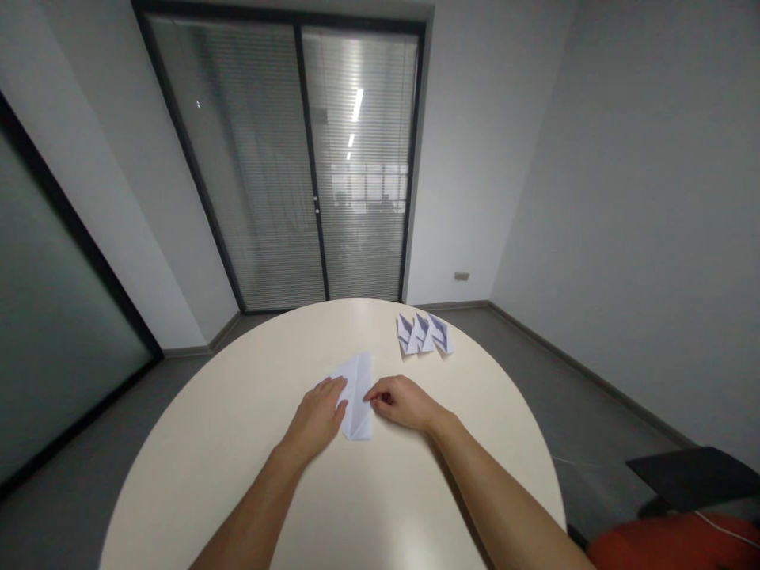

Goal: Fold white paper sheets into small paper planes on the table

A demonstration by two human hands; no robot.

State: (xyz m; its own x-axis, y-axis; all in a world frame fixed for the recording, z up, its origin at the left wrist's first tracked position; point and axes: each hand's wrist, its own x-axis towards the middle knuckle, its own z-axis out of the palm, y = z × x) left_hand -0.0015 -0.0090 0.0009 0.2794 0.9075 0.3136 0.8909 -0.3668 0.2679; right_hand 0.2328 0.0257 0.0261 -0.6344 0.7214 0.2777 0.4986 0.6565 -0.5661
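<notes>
A white sheet of paper [359, 388] with creases and folded edges lies on the round table [237, 412]. My left hand [321, 408] rests flat on its left part, fingers stretched out and holding nothing. At the paper's right edge is my right hand [400, 400], thumb and forefinger pinched together at the margin. The curled fingers hide part of that edge. Farther back on the right, three folded paper pieces [423, 334] stand side by side in a row.
Behind the table is a dark-framed glass door [309, 174] with blinds. Grey walls stand on both sides. At the lower right are a red seat [670, 546] and a flat black panel [694, 475] with a white cable near them.
</notes>
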